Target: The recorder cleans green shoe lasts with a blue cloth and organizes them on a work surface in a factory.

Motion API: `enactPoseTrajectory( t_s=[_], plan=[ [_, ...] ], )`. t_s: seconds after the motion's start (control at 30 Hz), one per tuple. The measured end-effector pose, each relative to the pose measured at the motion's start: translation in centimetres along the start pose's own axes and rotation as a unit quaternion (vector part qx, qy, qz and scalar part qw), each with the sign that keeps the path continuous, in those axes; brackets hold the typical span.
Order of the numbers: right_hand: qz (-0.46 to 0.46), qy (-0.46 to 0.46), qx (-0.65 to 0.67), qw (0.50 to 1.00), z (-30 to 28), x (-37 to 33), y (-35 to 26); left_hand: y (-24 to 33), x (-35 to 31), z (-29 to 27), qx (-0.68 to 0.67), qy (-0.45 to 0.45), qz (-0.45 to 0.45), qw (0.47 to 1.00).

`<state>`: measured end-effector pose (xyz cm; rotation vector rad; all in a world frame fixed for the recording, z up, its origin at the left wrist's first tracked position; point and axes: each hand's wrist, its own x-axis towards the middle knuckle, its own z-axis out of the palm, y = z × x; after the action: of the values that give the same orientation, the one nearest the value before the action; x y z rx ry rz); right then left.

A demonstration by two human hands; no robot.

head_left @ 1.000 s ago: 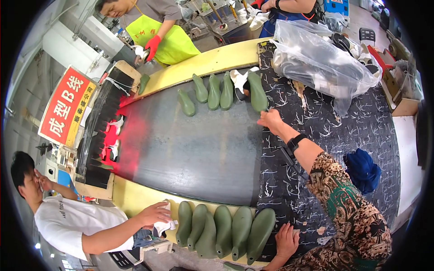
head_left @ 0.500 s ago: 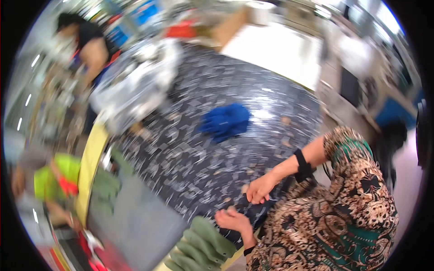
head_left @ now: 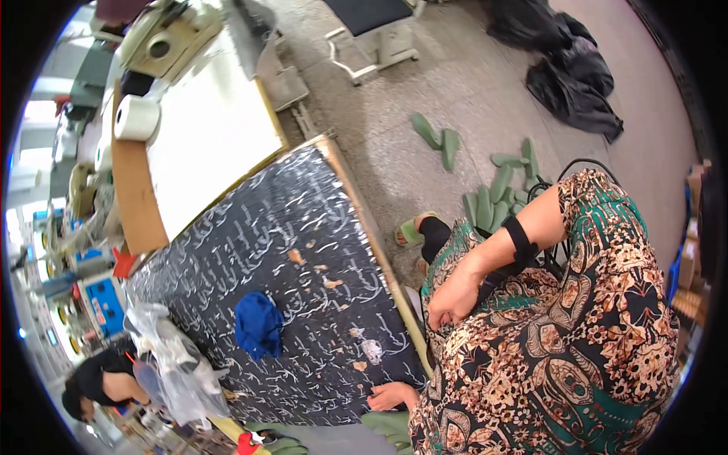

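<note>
My left hand (head_left: 390, 396) rests at the near edge of a dark, streaked tabletop (head_left: 250, 220), palm partly up. Its fingers are loosely bent and apart, with nothing seen in them. Just beside it lie green sole-shaped pieces (head_left: 388, 425), cut off by my sleeve and the rim. My right hand (head_left: 455, 298) is above my lap, just off the table edge, with its fingers curled together. The fingertips are turned down, so anything inside them is hidden. A crumpled blue cloth item (head_left: 258, 324), perhaps a glove, lies on the tabletop, away from both hands.
Small scraps (head_left: 371, 350) dot the tabletop. Beyond it stands a white table (head_left: 212, 136) with a thread cone (head_left: 137, 118) and sewing machine (head_left: 168, 42). More green soles (head_left: 500, 186) and black bags (head_left: 572, 80) lie on the floor. A co-worker (head_left: 114, 383) bends beside clear plastic (head_left: 178, 364).
My view has swung right, bringing the floor and its loose soles into sight. My right hand has moved away from my left, toward my lap. The worker in bright yellow-green has left the view.
</note>
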<state>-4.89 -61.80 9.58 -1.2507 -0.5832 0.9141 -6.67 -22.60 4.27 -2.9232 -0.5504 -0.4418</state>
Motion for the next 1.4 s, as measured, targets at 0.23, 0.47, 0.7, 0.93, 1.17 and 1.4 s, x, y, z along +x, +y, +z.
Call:
enactPoseTrajectory(
  t_s=[0.23,0.47,0.7,0.93,1.17,1.4],
  plan=[
    [0.008,0.127,-0.017,0.992,3.9,-3.0,3.5,0.3,3.1,3.8,-0.009,-0.010,-0.029,0.999],
    [0.061,0.197,0.040,0.978,8.0,-7.3,6.4,-0.5,2.1,5.8,-0.012,-0.052,-0.136,0.989],
    [0.188,0.422,-0.094,0.882,3.1,-16.0,7.2,14.5,3.9,-5.9,-0.467,-0.039,0.064,0.881],
    [0.329,0.455,-0.074,0.824,-4.1,-28.1,16.2,30.4,-8.2,-3.9,-0.518,-0.384,0.125,0.754],
    [0.412,0.638,-0.005,0.651,-4.8,-41.2,35.5,42.3,-13.3,15.3,-0.314,-0.661,0.215,0.647],
    [0.590,0.577,0.073,0.560,4.1,-47.2,52.4,57.5,-22.6,39.6,-0.134,-0.683,0.318,0.644]
  ],
)
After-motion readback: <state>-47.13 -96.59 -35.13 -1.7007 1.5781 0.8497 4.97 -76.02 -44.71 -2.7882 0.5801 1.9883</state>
